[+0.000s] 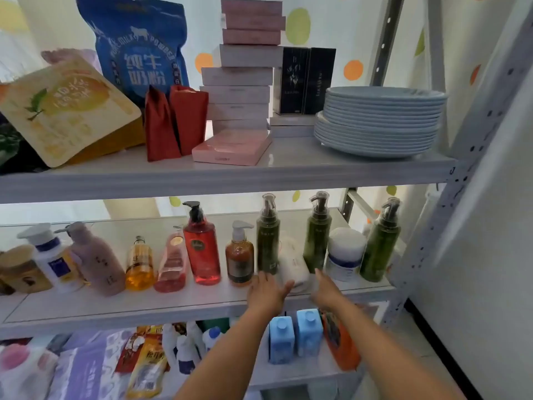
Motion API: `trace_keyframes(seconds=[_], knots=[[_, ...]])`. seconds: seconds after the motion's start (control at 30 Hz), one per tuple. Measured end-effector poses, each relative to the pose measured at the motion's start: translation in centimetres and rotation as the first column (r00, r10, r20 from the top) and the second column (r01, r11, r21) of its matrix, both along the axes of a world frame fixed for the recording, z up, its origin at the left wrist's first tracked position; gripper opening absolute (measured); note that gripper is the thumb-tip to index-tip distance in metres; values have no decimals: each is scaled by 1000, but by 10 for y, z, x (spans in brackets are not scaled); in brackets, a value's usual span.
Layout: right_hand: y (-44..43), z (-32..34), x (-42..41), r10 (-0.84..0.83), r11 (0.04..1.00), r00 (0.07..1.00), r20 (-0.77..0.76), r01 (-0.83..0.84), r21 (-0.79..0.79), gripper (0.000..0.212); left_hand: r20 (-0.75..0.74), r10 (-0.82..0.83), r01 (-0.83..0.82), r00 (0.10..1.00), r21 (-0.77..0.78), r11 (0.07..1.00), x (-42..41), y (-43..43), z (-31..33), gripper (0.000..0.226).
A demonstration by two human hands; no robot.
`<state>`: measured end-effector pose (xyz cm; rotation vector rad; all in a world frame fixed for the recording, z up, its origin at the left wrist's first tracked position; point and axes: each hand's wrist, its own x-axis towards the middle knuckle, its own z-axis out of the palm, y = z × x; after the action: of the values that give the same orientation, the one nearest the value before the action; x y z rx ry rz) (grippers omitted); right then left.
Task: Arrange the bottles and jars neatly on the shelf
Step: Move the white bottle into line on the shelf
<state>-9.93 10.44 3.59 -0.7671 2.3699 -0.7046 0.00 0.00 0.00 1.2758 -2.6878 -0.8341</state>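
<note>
A row of bottles stands on the middle shelf (144, 307). From the left: a white pump bottle (53, 261), a pink one (96, 261), an amber one (140, 264), a pink tilted one (172, 264), a red pump bottle (202, 249), a brown pump bottle (240, 261), a green pump bottle (268, 241), a white bottle (294, 264), two more green bottles (317, 241) (380, 243) and a white jar (346, 252). My left hand (266, 290) and my right hand (326, 287) reach in on either side of the white bottle, fingers apart, holding nothing.
The top shelf carries a stack of plates (380, 119), stacked boxes (239, 90), red pouches (173, 119) and bags. On the bottom shelf are two blue bottles (294, 333), an orange pack (340, 342) and snack bags. A grey upright post (450, 197) stands at the right.
</note>
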Motion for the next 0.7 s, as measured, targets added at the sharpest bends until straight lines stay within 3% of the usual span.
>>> trace_keyframes(seconds=[0.13,0.2,0.27,0.47,0.6,0.7], knots=[[-26,-14,-19,-200,965,942,271,238,-114,22,-15,42,-37,999,257,966,-23,-11,-12,58],[-36,-29,-30,-251,933,874,415,333,-138,15,-33,97,-78,995,377,923,-33,-14,-14,52],[-42,-38,-36,-263,902,810,523,400,-165,31,-76,183,-125,980,478,869,-41,-21,-15,49],[-50,-37,-44,-248,902,773,584,404,-151,59,-108,429,-203,897,761,617,-57,-32,-22,46],[-57,-45,-49,-245,939,837,490,331,-96,81,-115,476,-199,872,805,559,-57,-31,-22,38],[-59,-44,-53,-257,936,829,497,342,-86,78,-120,478,-191,870,812,551,-56,-27,-18,30]])
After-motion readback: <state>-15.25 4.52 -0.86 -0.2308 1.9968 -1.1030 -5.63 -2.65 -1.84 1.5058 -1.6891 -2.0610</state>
